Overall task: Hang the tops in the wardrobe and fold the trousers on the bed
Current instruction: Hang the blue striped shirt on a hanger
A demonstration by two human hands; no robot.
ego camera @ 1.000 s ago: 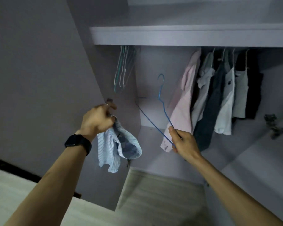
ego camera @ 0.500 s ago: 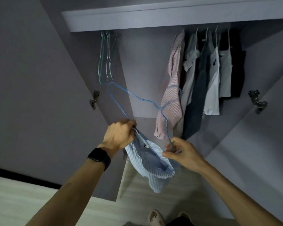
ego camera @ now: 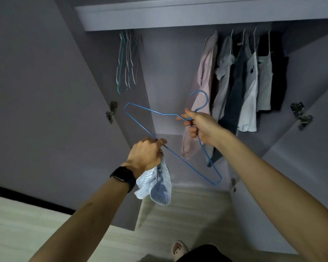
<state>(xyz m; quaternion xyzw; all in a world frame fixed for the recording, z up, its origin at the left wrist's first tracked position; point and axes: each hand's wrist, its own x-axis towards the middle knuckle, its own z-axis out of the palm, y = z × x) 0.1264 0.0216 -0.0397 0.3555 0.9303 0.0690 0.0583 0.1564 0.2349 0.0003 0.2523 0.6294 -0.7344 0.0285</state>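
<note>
Top (ego camera: 159,188), light blue and striped, hangs bunched from the left hand (ego camera: 146,154), whose fingers are curled tightly round it, in front of the open wardrobe (ego camera: 197,17). The right hand (ego camera: 201,125) pinches a blue wire hanger (ego camera: 189,164) at its neck, thumb against curled fingers. The hanger's long bar touches the left hand's fingers. Shirts (ego camera: 235,82) hang inside at the right.
</note>
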